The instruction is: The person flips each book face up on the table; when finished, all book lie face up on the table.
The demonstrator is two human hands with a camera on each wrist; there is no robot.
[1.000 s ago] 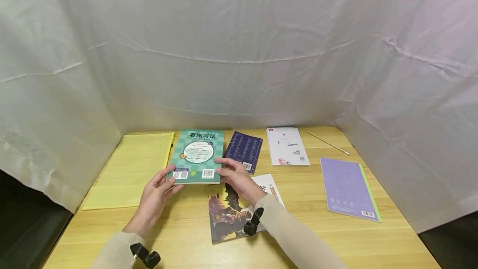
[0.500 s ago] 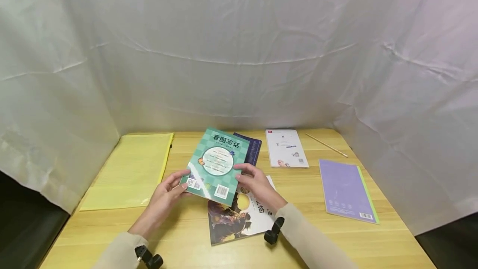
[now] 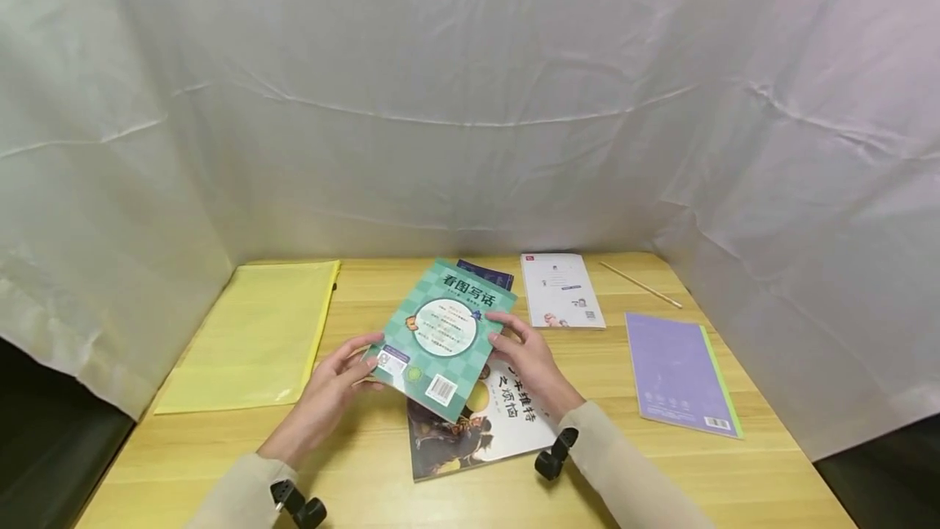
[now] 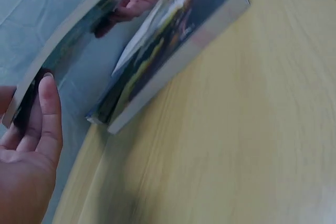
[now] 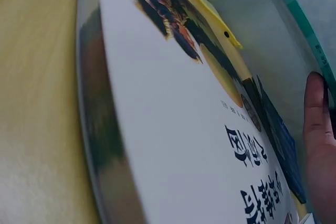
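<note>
The table lies under my illustrated book, and above that I hold the green checkered book aloft, tilted. My left hand and right hand pinch its opposite edges with curled fingers. Such shallow edge grips could let it slip onto the book below.
</note>
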